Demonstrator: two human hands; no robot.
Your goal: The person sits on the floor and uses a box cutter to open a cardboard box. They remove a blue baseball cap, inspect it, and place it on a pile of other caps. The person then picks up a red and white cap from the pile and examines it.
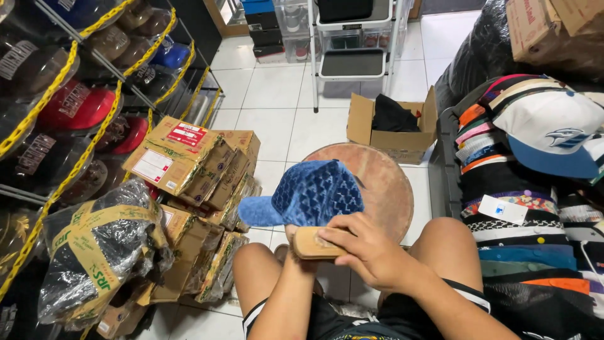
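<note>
White floor tiles [277, 119] spread out beyond your knees, and on them, straight ahead of you, stands a round wooden stool [387, 186] with a worn reddish top; take that stool as your marker. Beyond the stool sits an open cardboard box [396, 135] with dark cloth inside, and farther beyond it a white step stool [351, 63] in front of clear storage bins. To the left of the stool leans a stack of flat brown cartons [201, 170], the top one bearing a red label and a white label, all strapped with yellow-green printed tape; nearer you on that side lies a clear plastic bundle [100, 252] wrapped in the same tape. Farther left, a wire rack [75, 107] draped with yellow plastic chain holds red, blue and dark caps in clear covers. To the right of the stool rises a pile of stacked caps [522, 220] of many colours, with a white-and-blue cap [553, 135] on top and a small white tag hanging from the pile. A blue patterned cap [308, 194] sits over the near edge of the stool, resting on your left hand [293, 238], which is tucked beneath it, so you cannot tell how that hand is closed. Your right hand [368, 249] is curled firmly around a tan wooden brush [318, 243], pressed just under the cap's rear edge.
</note>
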